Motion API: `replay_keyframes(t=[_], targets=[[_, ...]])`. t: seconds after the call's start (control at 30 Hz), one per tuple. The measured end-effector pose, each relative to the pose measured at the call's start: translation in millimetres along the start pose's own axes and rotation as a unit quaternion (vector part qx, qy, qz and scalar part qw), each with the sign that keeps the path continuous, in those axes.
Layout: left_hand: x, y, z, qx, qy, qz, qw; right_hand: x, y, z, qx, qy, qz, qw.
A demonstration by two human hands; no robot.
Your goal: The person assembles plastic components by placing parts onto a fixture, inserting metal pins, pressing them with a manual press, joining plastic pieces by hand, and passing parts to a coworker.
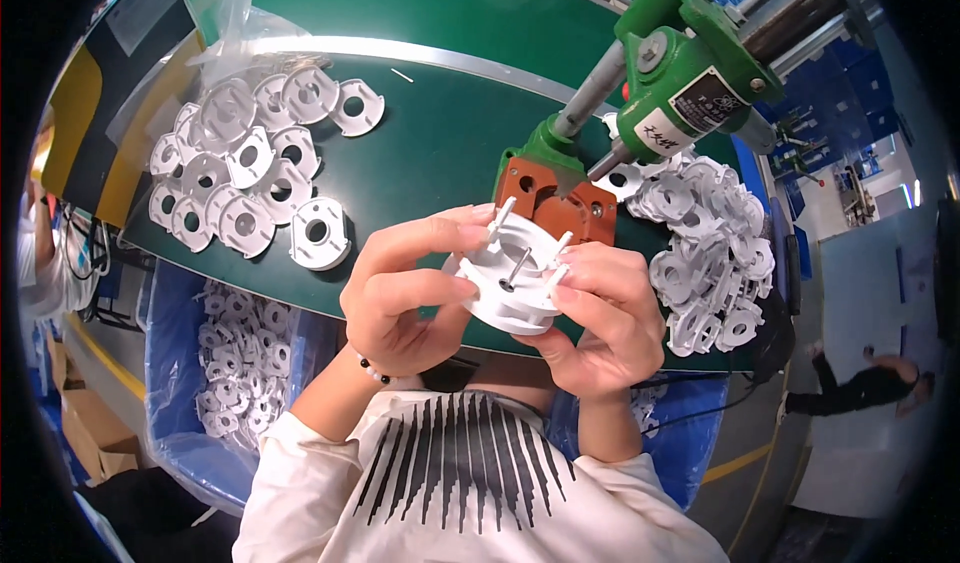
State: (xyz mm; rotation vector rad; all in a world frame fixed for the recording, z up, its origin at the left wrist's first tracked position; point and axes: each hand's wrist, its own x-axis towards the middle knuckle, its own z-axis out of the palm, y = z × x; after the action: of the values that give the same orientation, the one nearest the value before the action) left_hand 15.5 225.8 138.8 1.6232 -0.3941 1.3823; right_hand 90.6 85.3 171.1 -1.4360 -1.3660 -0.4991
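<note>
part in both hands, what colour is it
The part is white, seen in the head view.

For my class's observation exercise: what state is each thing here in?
White round part, held, hollow side up
Left hand, gripping the part's left side
Right hand, gripping its right side
Metal pin, inside the part
Green press, rod clear of the part
Orange block, partly hidden
Left white pieces, piled on the tabletop
Right white pieces, heaped
Left blue bin, open, holding pieces
Right blue bin, partly hidden
</note>
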Motion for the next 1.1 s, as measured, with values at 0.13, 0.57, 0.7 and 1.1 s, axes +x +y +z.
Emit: replay_keyframes(t=[0.13, 0.57, 0.7, 1.1], targets=[[-0.4, -2.5, -0.5, 0.017, 0.005, 0.018, 1.000, 1.4, -0.8, 2.9, 0.011, 0.017, -0.005, 1.000], [4.5, -6.2, 9.6, 0.066, -0.037, -0.232, 0.970, -15.4, 19.8, 11.7, 0.161, 0.081, 0.297, 0.938], [0.7, -13.3, 9.5, -0.019, -0.085, -0.347, 0.934, -22.4, 35.1, 6.0, 0.130, 0.068, 0.361, 0.921], [-2.2, 3.6, -23.4, -0.106, 0.015, -0.317, 0.942, -18.8, 19.6, 41.0, 0.194, 0.074, 0.248, 0.946]])
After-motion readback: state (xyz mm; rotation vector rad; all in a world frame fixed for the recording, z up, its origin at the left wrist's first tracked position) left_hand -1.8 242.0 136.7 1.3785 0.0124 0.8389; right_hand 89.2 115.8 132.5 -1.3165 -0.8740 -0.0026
